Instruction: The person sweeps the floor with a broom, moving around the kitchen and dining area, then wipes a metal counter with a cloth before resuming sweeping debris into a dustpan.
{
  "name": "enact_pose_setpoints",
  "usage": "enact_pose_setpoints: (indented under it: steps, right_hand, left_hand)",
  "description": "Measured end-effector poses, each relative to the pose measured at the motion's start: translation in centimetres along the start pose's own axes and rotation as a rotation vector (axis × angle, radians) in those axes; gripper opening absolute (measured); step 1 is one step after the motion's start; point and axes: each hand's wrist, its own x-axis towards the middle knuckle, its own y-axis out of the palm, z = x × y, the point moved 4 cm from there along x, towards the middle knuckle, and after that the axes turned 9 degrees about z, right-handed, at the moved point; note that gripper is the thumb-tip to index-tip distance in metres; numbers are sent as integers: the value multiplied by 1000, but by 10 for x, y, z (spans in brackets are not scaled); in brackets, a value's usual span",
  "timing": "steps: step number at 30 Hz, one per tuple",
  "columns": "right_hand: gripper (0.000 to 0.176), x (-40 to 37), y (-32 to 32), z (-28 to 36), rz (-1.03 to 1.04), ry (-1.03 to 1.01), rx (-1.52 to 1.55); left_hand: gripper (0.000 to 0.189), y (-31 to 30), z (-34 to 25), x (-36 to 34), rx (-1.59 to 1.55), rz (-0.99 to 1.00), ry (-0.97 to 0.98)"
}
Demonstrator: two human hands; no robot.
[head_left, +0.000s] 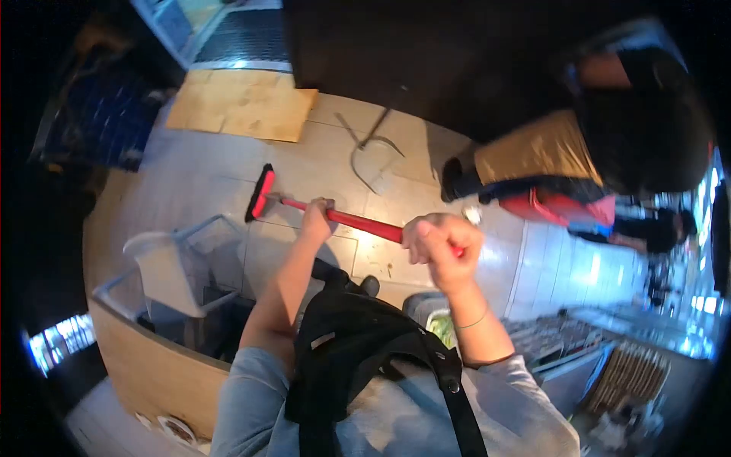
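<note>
Firmly we clasp the broom [358, 222]: left hand [316, 217] wrapped lower down, right hand [442, 247] fisted near the top, seemingly spaced for leverage, with bristles down on the floor [205, 164].

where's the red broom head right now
The broom head sits left of centre in the head view, on the tiled floor, between the cardboard sheet and the left hand gripping its red handle.

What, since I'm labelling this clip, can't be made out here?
- Head view: the end of the red handle is hidden inside the right hand; the left hand covers another stretch.
- brush head: bristles too small to tell.
- other person: blurred, partly cut off by the dark lens rim.
</note>
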Motion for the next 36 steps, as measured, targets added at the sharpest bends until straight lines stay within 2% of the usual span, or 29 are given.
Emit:
enact_pose_setpoints:
  steps: [1,2,3,4,6,11,14,15,17,20,21,24,25,27,28,29,30,31,34,36]
  right_hand:
    - [36,-14,-20,24,-32,57,-25]
    - [36,-30,-43,47,-57,37,-54]
    - [36,-50,-63,69,-77,17,-82]
    - [36,-58,-77,89,-163,16,-99]
    - [36,-90,-98,127,-207,-33,-145]
    - [36,-175,-146,180,-318,-136,-356]
    - [34,-228,-172,220,-467,-336,-161]
    - [34,-244,-175,236,-390,-372,-195]
    - [36,-266,-181,254,-289,-426,-189]
    - [37,-291,-196,232,-503,-315,-173]
    - [36,-298,-201,222,-536,-194,-153]
    - [39,-313,-207,224,-529,-140,-299]
    - [40,-316,-208,228,-528,-129,-340]
    - [41,-326,-218,243,-517,-117,-425]
    - [38,-333,-224,255,-562,-176,-448]
    - [37,-340,-229,266,-627,-253,-405]
    - [36,-348,-234,277,-678,-331,-345]
    - [35,-356,-236,286,-693,-383,-333]
    - [34,-367,-254,290,-742,-469,-283]
    - [34,-366,-279,259,-837,-439,-281]
  left_hand:
    - [7,24,-28,-13,11,55,28]
    - [8,33,-109,-37,152,123,110]
    - [9,63,-141,-48,134,227,163]
    - [10,90,-161,-51,114,334,203]
    - [11,143,-207,-76,-27,411,395]
    - [12,245,-294,-131,-227,720,405]
    - [14,276,-337,-161,-227,719,481]
    - [27,277,-350,-176,-228,664,534]
    - [27,280,-354,-198,-165,582,554]
    - [28,294,-332,-209,-154,523,468]
    - [28,305,-320,-213,-147,524,411]
    - [28,343,-324,-225,-220,647,484]
    - [21,356,-329,-227,-229,726,483]
    - [20,375,-353,-228,-264,824,505]
    - [19,384,-365,-229,-230,822,541]
    - [20,393,-370,-231,-501,921,290]
    - [23,379,-398,-232,-211,786,575]
    - [24,372,-416,-233,-172,760,674]
    - [21,364,-438,-211,-88,677,731]
    - [20,380,-417,-168,-28,694,621]
